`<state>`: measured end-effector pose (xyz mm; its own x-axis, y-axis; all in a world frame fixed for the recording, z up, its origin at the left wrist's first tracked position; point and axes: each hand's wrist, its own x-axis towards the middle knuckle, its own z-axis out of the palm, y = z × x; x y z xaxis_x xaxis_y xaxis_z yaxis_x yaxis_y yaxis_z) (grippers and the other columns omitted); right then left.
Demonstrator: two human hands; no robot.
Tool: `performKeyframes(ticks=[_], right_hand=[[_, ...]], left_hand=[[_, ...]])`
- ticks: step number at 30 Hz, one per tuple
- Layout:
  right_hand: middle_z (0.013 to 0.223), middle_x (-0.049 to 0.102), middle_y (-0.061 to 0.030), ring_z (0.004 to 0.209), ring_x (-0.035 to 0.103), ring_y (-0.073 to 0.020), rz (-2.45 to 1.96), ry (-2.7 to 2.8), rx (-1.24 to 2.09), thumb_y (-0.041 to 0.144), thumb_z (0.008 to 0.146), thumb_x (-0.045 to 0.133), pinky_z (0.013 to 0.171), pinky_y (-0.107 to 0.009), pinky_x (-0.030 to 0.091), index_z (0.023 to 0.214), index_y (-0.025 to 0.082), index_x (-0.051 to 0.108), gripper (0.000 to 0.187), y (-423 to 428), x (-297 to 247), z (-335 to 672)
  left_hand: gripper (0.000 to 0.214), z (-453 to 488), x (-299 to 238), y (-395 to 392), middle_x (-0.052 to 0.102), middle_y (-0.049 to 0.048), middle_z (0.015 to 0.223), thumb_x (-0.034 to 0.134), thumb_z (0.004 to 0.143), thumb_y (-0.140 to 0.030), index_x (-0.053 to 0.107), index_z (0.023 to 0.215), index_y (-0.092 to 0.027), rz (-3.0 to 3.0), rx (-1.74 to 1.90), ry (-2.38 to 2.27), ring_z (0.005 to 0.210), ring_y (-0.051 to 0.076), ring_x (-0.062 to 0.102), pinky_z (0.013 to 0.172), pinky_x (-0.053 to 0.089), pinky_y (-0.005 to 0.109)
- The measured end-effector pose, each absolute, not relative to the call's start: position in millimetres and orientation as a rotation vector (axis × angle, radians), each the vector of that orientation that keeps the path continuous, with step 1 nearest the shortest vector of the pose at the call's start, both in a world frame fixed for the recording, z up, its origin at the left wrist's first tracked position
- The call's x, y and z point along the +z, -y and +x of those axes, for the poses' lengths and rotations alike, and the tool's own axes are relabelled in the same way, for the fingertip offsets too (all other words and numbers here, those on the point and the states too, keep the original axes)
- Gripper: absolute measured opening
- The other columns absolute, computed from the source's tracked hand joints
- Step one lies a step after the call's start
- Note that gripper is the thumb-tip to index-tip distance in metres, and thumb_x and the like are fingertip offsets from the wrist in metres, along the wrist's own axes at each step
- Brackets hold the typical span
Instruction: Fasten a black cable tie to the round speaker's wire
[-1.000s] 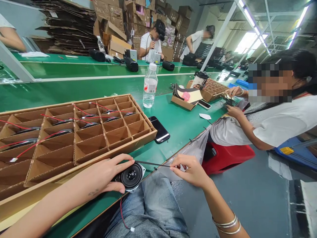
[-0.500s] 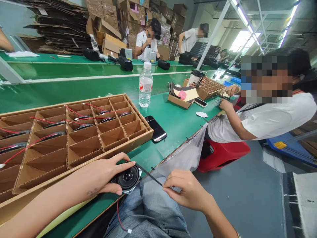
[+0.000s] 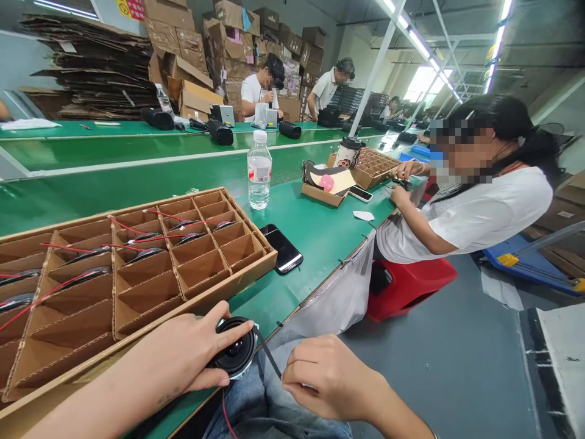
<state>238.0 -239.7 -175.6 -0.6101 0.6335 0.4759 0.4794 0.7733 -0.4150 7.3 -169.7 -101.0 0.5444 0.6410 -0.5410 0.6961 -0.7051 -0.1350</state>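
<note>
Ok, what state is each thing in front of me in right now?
Left hand: gripping speaker.
Right hand: pinching strip, stretched straight to the speaker.
Tray: near cells empty, far ones filled.
Bottle: upright, capped.
Phone: flat, screen dark.
Bag: hanging off table edge.

Bare left hand (image 3: 183, 360) and right hand (image 3: 324, 378), sleeveless forearms (image 3: 105, 399), faded blue denim jeans (image 3: 256, 405)

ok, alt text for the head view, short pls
Left hand grips a round black speaker at the edge of the green bench; right hand pinches a thin black strip running to it. Beyond: a cardboard divider tray holding more speakers, a phone, a water bottle, a seated co-worker on the right.
</note>
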Motion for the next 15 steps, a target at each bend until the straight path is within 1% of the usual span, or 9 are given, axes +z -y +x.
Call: performKeyframes(ticks=[3,6,7,9,11,13,15], right_hand=[[0.067,0.063,-0.0023,0.057,0.054,-0.0115,-0.823,2.305,0.615,0.013,0.086,0.05,0.051,-0.023,0.037,0.078,0.014,0.062,0.014,233,-172,238],[0.068,0.065,-0.0033,0.058,0.056,-0.0105,-0.764,2.142,0.903,0.012,0.083,0.056,0.055,-0.019,0.042,0.078,0.013,0.065,0.01,218,-173,237],[0.068,0.065,-0.0033,0.058,0.057,-0.0102,-0.75,2.082,0.999,0.013,0.081,0.059,0.055,-0.018,0.043,0.077,0.013,0.067,0.009,212,-174,237],[0.068,0.065,-0.0033,0.059,0.057,-0.0101,-0.736,1.96,1.174,0.016,0.079,0.066,0.055,-0.017,0.045,0.075,0.013,0.069,0.005,198,-177,235],[0.071,0.064,-0.0037,0.062,0.059,-0.0104,-0.725,1.803,1.35,0.018,0.075,0.071,0.055,-0.017,0.046,0.076,0.014,0.071,0.005,185,-179,234],[0.078,0.064,-0.0043,0.066,0.062,-0.0112,-0.674,1.633,1.525,0.019,0.069,0.077,0.057,-0.019,0.05,0.08,0.014,0.073,0.013,172,-181,231],[0.082,0.063,-0.004,0.069,0.063,-0.0114,-0.614,1.522,1.631,0.018,0.064,0.08,0.059,-0.019,0.051,0.083,0.015,0.073,0.021,161,-181,227]], left_hand=[[0.059,11,-97,178,0.044,0.0157,0.138,0.055,0.087,-0.032,0.03,0.139,-0.046,2.612,-0.886,-1.25,0.092,0.03,0.066,0.082,0.054,0.044],[0.057,8,-113,190,0.048,0.0168,0.133,0.051,0.088,-0.033,0.029,0.139,-0.046,2.676,-0.783,-1.333,0.081,0.028,0.068,0.073,0.056,0.044],[0.056,8,-119,195,0.05,0.0178,0.13,0.049,0.089,-0.035,0.028,0.14,-0.044,2.738,-0.725,-1.381,0.075,0.028,0.068,0.069,0.056,0.044],[0.055,10,-128,203,0.054,0.0201,0.125,0.044,0.09,-0.038,0.03,0.143,-0.035,2.801,-0.664,-1.523,0.068,0.028,0.066,0.063,0.056,0.045],[0.055,16,-128,208,0.055,0.0216,0.122,0.039,0.091,-0.04,0.035,0.143,-0.024,2.703,-0.69,-1.673,0.068,0.028,0.066,0.064,0.055,0.044],[0.054,19,-123,209,0.057,0.021,0.119,0.037,0.091,-0.042,0.042,0.141,-0.019,2.556,-0.681,-1.736,0.072,0.028,0.066,0.068,0.055,0.043],[0.055,16,-118,203,0.061,0.0186,0.112,0.044,0.089,-0.045,0.048,0.136,-0.018,2.459,-0.552,-1.75,0.077,0.028,0.067,0.072,0.055,0.043]])
